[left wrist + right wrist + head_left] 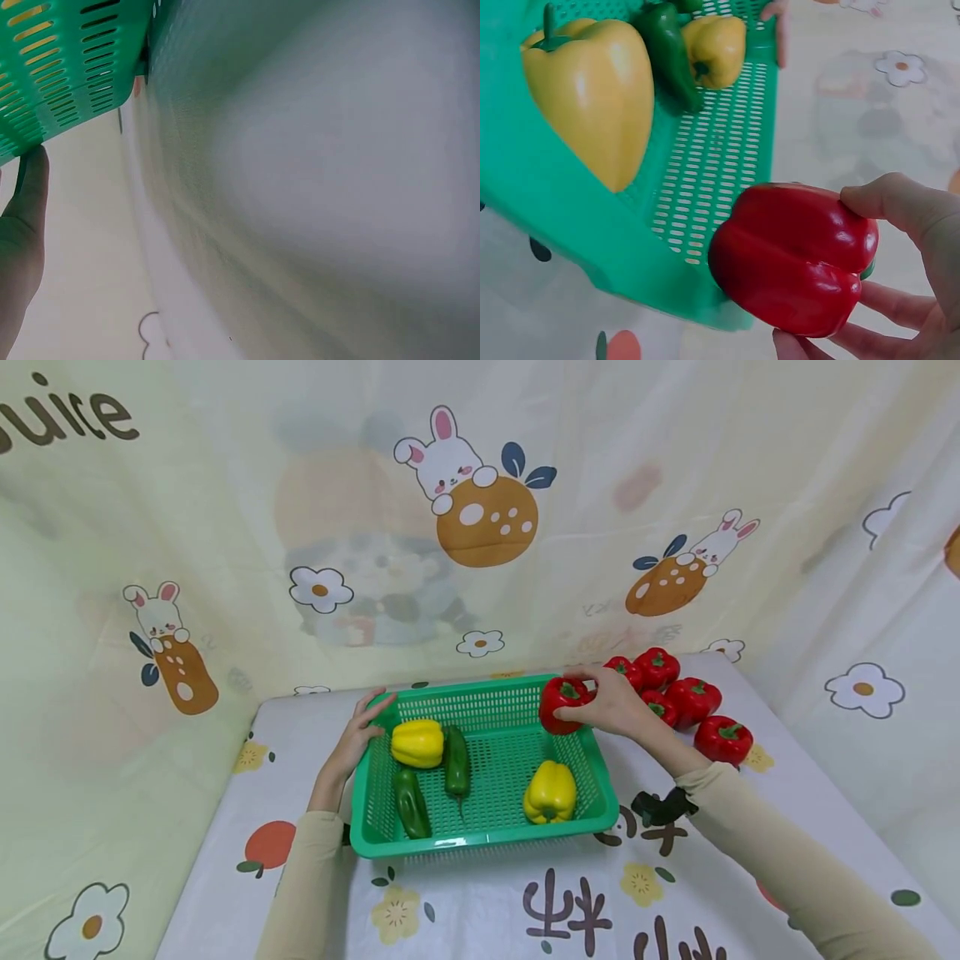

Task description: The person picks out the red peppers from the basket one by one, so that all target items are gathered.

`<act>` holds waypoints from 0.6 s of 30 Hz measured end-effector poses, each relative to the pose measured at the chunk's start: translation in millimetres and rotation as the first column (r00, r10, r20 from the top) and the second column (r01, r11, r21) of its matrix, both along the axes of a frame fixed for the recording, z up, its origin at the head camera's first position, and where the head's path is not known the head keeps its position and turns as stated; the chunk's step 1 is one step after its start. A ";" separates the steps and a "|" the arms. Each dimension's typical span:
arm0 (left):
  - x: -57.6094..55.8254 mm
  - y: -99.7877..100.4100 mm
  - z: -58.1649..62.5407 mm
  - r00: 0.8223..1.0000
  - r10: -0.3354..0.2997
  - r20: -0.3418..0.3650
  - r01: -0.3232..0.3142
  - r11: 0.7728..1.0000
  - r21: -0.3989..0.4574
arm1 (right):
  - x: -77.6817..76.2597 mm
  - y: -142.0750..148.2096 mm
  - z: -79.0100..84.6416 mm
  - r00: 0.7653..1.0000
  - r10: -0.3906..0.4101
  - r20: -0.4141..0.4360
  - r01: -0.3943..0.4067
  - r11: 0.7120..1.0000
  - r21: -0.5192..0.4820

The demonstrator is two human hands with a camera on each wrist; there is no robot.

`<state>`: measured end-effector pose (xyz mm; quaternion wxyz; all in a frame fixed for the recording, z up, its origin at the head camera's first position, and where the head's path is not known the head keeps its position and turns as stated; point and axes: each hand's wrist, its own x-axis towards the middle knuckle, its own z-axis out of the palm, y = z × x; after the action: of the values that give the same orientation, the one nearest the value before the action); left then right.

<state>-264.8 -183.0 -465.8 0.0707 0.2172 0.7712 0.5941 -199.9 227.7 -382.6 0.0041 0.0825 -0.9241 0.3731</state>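
A red bell pepper [561, 703] is held in my right hand [611, 700], thumb on one side and fingers on the other. It hangs over the back right corner of a green plastic basket [480, 840]. At the basket's back left corner, my left hand [352, 743] grips the rim; in the left wrist view a digit [28, 195] presses the slotted wall from outside. Inside lie a yellow bell pepper [417, 744] at the left, another yellow bell pepper [550, 792] at the right, and two long green peppers, one upright in the view [456, 763] and one slanted [411, 802].
Several red bell peppers [694, 700] sit in a group on the table right of the basket, the nearest one [723, 740] slightly apart. A printed cloth [480, 910] covers the table. Patterned curtains [570, 585] rise behind and at both sides.
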 end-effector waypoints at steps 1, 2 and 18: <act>0.1 0.1 0.3 1.000 -0.001 -0.001 0.001 1.000 0.000 | 0.9 2.4 1.9 1.000 -0.010 0.010 0.010 1.000 -0.005; -0.1 0.1 0.3 1.000 -0.001 -0.003 0.001 1.000 0.000 | 1.7 4.6 3.8 1.000 -0.014 0.018 0.014 1.000 -0.014; -0.9 0.8 -1.4 1.000 0.012 -0.008 -0.013 1.000 -0.015 | 13.6 44.1 17.3 0.996 -0.085 0.025 0.082 0.991 0.109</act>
<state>-265.7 -182.2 -467.2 0.0656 0.2142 0.7772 0.5881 -186.3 271.8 -365.3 0.0015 0.0384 -0.9455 0.3232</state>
